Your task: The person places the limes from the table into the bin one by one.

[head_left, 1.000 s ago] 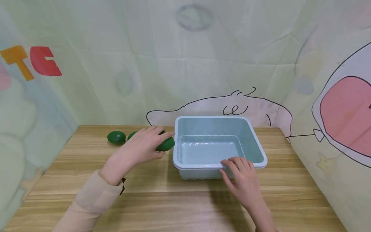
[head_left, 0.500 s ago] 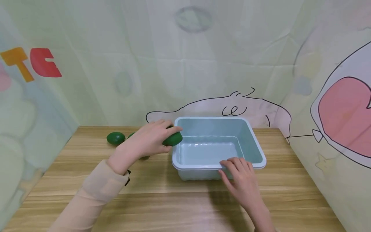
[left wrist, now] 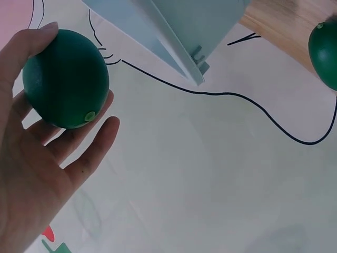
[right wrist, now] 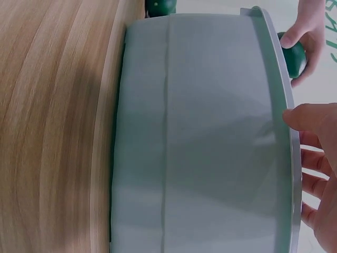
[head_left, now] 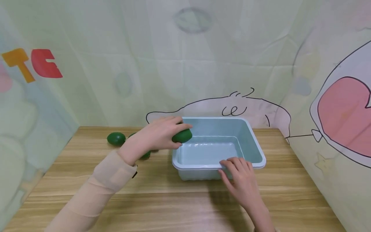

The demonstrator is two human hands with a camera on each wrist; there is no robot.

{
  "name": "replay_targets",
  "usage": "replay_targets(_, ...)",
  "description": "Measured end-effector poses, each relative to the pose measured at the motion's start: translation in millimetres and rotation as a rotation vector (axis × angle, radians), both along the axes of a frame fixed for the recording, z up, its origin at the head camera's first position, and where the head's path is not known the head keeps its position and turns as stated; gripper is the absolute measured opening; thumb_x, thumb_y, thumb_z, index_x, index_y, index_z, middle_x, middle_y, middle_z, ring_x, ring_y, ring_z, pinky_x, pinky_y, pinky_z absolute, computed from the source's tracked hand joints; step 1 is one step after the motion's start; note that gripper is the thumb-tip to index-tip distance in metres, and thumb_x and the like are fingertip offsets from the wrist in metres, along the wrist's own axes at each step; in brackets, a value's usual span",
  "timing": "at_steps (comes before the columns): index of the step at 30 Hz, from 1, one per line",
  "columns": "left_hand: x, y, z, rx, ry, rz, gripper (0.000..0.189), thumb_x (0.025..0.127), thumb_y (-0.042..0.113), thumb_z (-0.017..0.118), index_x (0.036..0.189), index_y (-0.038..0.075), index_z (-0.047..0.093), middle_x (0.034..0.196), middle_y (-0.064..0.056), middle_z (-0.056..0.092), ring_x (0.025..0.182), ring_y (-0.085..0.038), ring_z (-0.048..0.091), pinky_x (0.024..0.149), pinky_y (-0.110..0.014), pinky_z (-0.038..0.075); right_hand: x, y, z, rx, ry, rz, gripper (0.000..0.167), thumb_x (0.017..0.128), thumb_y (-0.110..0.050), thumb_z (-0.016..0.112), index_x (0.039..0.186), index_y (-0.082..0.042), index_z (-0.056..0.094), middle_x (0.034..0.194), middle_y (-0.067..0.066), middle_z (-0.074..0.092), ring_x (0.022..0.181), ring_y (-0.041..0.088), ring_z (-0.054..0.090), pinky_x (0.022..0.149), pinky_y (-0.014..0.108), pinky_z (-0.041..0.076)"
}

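your left hand (head_left: 158, 133) was curled round a dark green oval fruit (head_left: 183, 136), the thumb on one side and fingers on the other. it held the fruit off the table, at the left rim of a pale blue basin (head_left: 200, 166); whether fruit and rim touched could not be told. the left wrist view showed a light green nub (left wrist: 90, 116) on the fruit's skin. your right hand (head_left: 242, 178) pinched the basin's front rim, the thumb outside and the fingers over the top edge. your two hands were well apart.

the basin sat upright on a wood-grained table (head_left: 168, 206). left of it lay more green fruits: a leftmost fruit (head_left: 116, 139) in plain sight, a second fruit (head_left: 131, 135) mostly hidden behind your left hand, and a third fruit (head_left: 146, 156) showing just below your left wrist. a beige sleeve (head_left: 114, 170) covered your left forearm. around the table hung a pale green backdrop (head_left: 145, 74), with an orange letter (head_left: 18, 59) and a red letter (head_left: 43, 64) at the left and a pink shape (head_left: 343, 109) at the right.
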State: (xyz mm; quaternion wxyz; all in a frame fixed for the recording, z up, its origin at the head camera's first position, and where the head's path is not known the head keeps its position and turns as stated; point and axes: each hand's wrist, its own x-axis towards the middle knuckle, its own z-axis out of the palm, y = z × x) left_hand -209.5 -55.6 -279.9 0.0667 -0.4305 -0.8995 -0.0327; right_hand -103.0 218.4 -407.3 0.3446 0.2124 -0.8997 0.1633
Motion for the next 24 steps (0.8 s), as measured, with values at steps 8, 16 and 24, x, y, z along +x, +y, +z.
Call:
replay_targets(8, -5.9, 12.6, 3.8, -0.025, 0.029, -0.055, 0.057, 0.081, 0.032, 0.073, 0.134, 0.02, 0.056, 0.105, -0.003, 0.06, 0.093, -0.019, 0.057, 0.077, -0.033, 0.048, -0.4, 0, 0.2, -0.003, -0.007, 0.004, 0.021, 0.09, -0.029, 0.064, 0.103, -0.013, 0.068, 0.097, 0.002, 0.063, 0.09, 0.022, 0.054, 0.078, 0.039, 0.04)
replay_targets(16, -11.1, 29.5, 4.1, -0.053, 0.009, -0.089, 0.057, 0.082, 0.034, 0.072, 0.135, 0.022, 0.055, 0.107, -0.001, 0.06, 0.093, -0.018, 0.058, 0.08, -0.033, 0.049, 2.6, -1, -1.0, -0.008, -0.009, -0.001, 0.02, 0.087, -0.025, 0.067, 0.103, -0.013, 0.068, 0.095, 0.001, 0.062, 0.088, 0.021, 0.053, 0.077, 0.039, 0.039)
replay_targets(24, -18.3, 42.3, 4.5, -0.108, -0.045, -0.112, 0.056, 0.083, 0.039, 0.07, 0.135, 0.026, 0.054, 0.11, 0.0, 0.059, 0.088, -0.015, 0.058, 0.075, -0.029, 0.049, 0.6, -2, 0.4, 0.001, 0.01, 0.008, 0.023, 0.082, -0.02, 0.072, 0.103, -0.013, 0.068, 0.095, 0.001, 0.062, 0.088, 0.021, 0.054, 0.076, 0.038, 0.04)
